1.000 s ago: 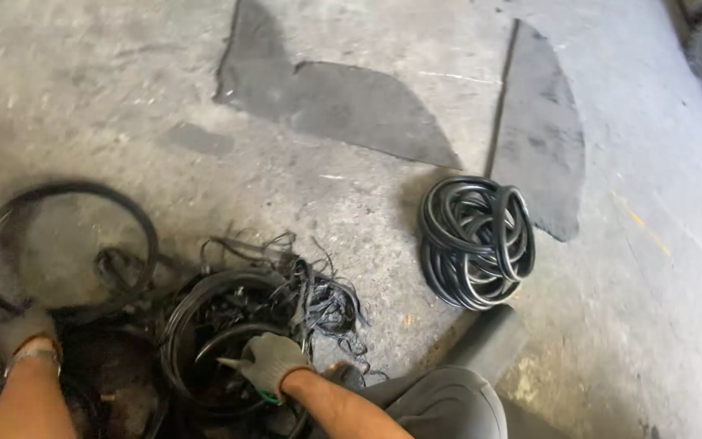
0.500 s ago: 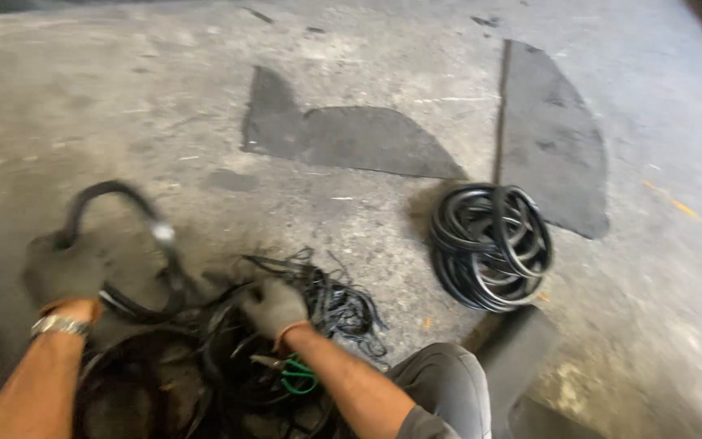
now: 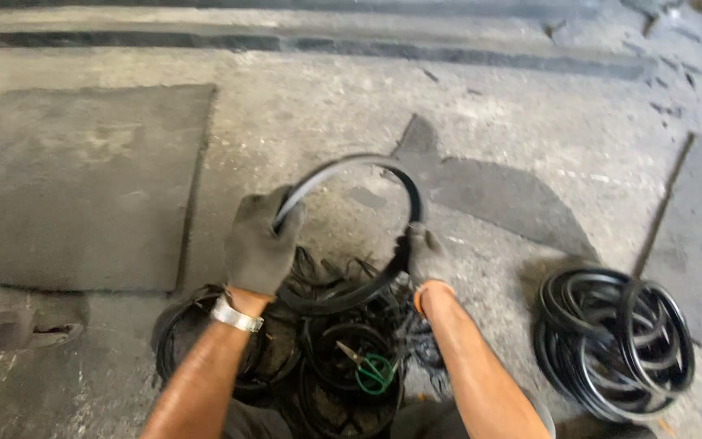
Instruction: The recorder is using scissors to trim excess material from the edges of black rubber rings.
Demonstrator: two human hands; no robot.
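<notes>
Both my gloved hands, left hand (image 3: 260,248) and right hand (image 3: 422,254), are clenched on the black rubber ring (image 3: 367,167). It looks light and springy, best gripped at opposite sides.

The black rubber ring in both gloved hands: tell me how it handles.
The black rubber ring keeps a round arc between left hand and right hand, so probably springy, not limp. Thin strip: likely light.

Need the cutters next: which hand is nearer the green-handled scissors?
Right. The right hand grips the black rubber ring just above the green-handled scissors; the left hand holds the ring farther up and left.
</notes>
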